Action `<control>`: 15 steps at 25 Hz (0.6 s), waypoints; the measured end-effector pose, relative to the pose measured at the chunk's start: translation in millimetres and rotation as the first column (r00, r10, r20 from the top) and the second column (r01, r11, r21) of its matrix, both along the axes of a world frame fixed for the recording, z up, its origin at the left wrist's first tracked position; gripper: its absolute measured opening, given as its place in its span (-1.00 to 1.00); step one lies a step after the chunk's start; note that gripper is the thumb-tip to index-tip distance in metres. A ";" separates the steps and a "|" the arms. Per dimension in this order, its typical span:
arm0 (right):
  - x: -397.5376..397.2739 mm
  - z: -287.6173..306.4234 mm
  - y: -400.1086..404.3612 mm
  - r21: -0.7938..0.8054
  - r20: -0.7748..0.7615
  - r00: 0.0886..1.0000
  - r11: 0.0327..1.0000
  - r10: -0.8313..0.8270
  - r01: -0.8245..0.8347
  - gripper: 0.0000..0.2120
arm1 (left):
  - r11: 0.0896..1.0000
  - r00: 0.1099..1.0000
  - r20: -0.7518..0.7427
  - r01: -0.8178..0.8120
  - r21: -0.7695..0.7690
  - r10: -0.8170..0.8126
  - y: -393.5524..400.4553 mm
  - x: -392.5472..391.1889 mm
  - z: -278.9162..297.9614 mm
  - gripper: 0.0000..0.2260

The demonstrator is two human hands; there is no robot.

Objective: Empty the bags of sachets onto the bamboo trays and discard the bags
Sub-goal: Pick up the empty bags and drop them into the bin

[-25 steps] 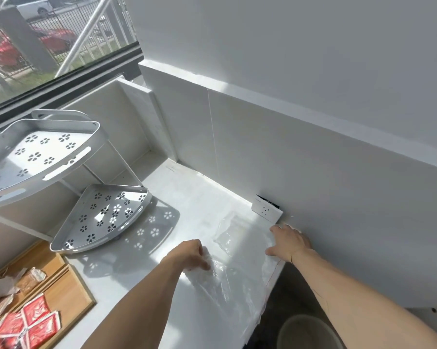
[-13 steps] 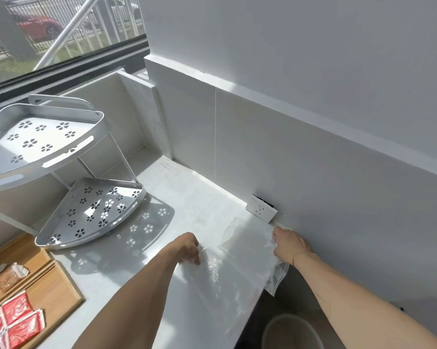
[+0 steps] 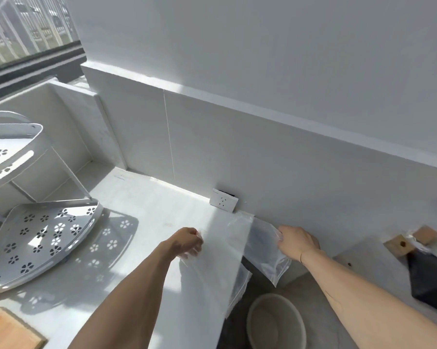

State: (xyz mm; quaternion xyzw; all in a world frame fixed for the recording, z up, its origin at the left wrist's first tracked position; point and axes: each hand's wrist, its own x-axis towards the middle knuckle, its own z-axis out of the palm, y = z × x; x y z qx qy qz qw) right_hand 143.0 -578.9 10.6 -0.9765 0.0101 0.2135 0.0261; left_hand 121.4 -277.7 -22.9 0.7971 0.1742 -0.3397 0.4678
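Observation:
Two clear, empty plastic bags are in my hands. My left hand (image 3: 188, 241) grips one clear bag (image 3: 212, 270) that lies on the white counter (image 3: 149, 212) and hangs over its right edge. My right hand (image 3: 296, 241) pinches the other clear bag (image 3: 264, 250), held past the counter's edge, above the gap. A round white bin (image 3: 275, 321) stands on the floor below, between my forearms. A corner of a bamboo tray (image 3: 8, 331) shows at the bottom left; no sachets are in view.
A white two-tier corner rack (image 3: 41, 235) with flower cut-outs stands on the counter's left. A wall socket (image 3: 223, 203) sits at the counter's back. At the right lie a black sheet (image 3: 431, 275), wooden blocks (image 3: 399, 245) and crumpled plastic (image 3: 436, 245).
The view has swung right, hiding the red sachets and most of the tray. My right hand has pulled its bag off the counter's edge to above the bin.

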 end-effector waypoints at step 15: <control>-78.2 13.2 -186.3 0.047 0.039 0.914 0.914 -0.405 0.403 -0.84 | 0.982 0.965 0.181 0.191 0.002 -0.189 -200.2 28.5 0.2 -0.82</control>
